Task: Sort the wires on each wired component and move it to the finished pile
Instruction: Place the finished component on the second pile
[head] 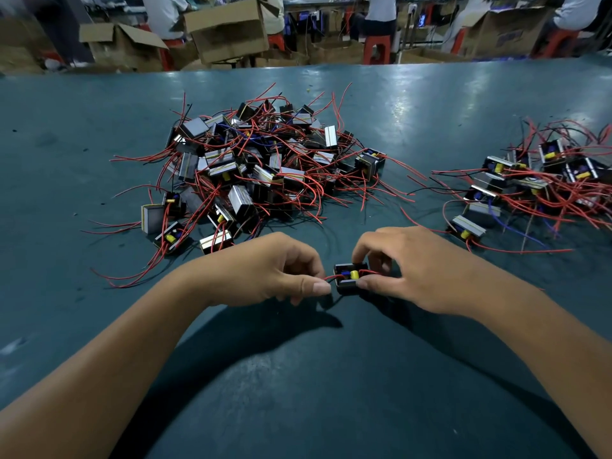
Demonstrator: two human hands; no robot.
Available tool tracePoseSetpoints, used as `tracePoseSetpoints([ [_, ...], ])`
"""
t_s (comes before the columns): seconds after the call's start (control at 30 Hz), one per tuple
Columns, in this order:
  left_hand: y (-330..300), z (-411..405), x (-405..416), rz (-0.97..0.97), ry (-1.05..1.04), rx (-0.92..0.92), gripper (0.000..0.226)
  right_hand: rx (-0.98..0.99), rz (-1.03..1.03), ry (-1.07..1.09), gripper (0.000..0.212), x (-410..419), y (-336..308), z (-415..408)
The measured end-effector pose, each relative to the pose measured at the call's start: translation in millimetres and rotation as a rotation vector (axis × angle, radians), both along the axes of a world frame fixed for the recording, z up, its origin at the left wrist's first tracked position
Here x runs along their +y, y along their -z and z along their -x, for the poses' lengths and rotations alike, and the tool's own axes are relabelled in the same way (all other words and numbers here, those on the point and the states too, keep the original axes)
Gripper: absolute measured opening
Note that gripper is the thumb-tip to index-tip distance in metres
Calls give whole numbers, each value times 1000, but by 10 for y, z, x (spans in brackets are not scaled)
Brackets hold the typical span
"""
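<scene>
Small black wired part (347,279) sits low center on the teal counter (99,326), between my two hands. It has a yellow cylinder (354,275) and a bit of blue on its top face.

My right hand (420,270) grips the part: thumb against the near side, curled fingers (364,250) over the far side.

My left hand (265,270) pinches a red wire (332,278) coming off the part's left side, thumb and forefinger closed on it just beside the body. Other left fingers curled under.

Big heap of the same parts (251,170) lies behind my left hand, mid-counter, red wires tangled and sticking out every way, some black and blue wires mixed in.

Second, smaller pile (530,190) is at the right edge, well apart from the big heap, parts lying more spread out, wires trailing toward the left and front. Part of it is cut off by the frame.

Beyond the counter: cardboard boxes (228,31), red stools (377,49), seated people, blurred.
</scene>
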State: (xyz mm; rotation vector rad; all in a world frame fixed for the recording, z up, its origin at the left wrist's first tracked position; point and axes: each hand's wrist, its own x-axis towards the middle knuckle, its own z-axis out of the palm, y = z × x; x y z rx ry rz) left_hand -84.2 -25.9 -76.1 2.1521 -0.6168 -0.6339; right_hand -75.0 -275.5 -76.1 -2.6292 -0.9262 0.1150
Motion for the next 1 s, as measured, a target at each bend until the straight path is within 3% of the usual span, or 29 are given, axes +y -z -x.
tracePoseSetpoints([
  [0.2, 41, -20, 8, 109, -42, 56, 22, -95, -48, -46, 28, 51, 15, 42],
  [0.5, 47, -46, 29, 182, -116, 95, 34, -114, -148, -75, 7, 179, 104, 93],
  [0.73, 46, -78, 123, 205, -152, 135, 24, -99, -167, -107, 6, 144, 113, 95],
  [1.0, -17, -121, 176, 264, -388, -72, 16, -30, -115, -145, 10, 128, 122, 77],
])
